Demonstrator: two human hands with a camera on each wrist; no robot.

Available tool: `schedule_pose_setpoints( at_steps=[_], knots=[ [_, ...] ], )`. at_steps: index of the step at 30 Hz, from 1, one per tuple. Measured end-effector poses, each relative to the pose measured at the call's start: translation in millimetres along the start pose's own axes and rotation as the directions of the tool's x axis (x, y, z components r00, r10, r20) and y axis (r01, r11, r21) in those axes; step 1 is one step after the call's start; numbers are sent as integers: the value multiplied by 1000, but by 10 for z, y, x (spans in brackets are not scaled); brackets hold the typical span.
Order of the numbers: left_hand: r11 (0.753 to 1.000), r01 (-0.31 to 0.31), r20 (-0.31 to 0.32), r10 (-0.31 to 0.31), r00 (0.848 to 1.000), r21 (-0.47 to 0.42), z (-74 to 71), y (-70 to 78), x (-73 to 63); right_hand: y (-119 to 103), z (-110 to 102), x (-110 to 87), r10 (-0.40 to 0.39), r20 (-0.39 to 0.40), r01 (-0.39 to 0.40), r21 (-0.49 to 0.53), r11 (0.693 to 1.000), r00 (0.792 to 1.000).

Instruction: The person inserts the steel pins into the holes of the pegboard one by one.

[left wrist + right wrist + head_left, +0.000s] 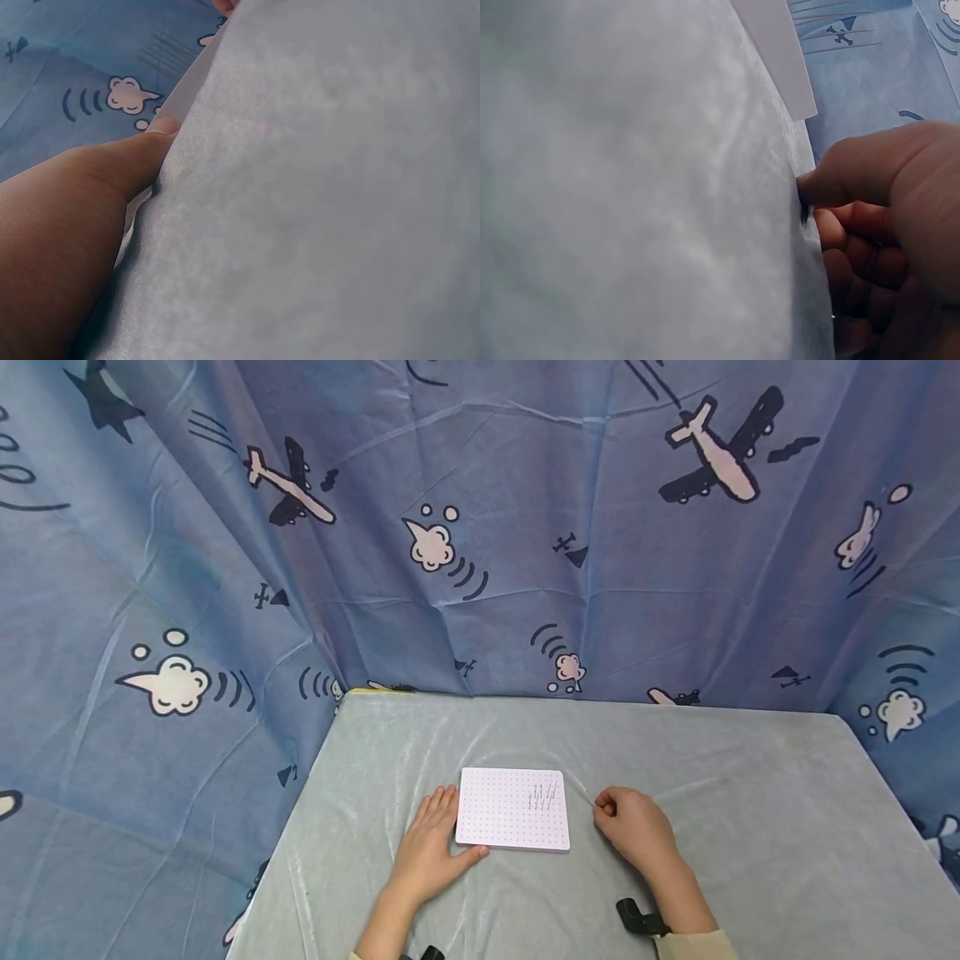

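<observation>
A white board with a grid of small dots or holes lies flat on the cloth. Several thin needle-like pins stand up from its back right part; the right wrist view shows them as fine lines. My left hand rests at the board's left side, fingers straight along that edge and thumb at the front edge. To the right of the board, my right hand pinches a thin pin between thumb and forefinger, mostly hidden, with a dark bit showing at the fingertips.
A pale grey-green cloth with creases covers the table. Blue curtains printed with planes and clouds hang behind and to both sides. A black wrist strap piece sits at my right wrist.
</observation>
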State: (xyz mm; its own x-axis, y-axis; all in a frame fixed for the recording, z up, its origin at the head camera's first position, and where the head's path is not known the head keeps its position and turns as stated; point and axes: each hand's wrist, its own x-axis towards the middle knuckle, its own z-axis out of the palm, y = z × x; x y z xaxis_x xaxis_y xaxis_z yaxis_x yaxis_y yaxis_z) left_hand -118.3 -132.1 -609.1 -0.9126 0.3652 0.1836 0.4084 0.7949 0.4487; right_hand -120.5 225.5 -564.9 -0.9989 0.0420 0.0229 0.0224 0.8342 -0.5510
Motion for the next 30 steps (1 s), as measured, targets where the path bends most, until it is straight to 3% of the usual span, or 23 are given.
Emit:
schedule_pose_setpoints(
  at_steps=[13, 30],
  knots=[
    [1000, -14, -19, 14, 1000, 13, 10, -8, -6, 38, 13, 11, -1, -27, 2, 28, 1000, 1000],
    [1000, 27, 24, -27, 999, 8, 14, -21, 8, 78, 19, 19, 27, -40, -22, 132, 991, 999]
  ],
)
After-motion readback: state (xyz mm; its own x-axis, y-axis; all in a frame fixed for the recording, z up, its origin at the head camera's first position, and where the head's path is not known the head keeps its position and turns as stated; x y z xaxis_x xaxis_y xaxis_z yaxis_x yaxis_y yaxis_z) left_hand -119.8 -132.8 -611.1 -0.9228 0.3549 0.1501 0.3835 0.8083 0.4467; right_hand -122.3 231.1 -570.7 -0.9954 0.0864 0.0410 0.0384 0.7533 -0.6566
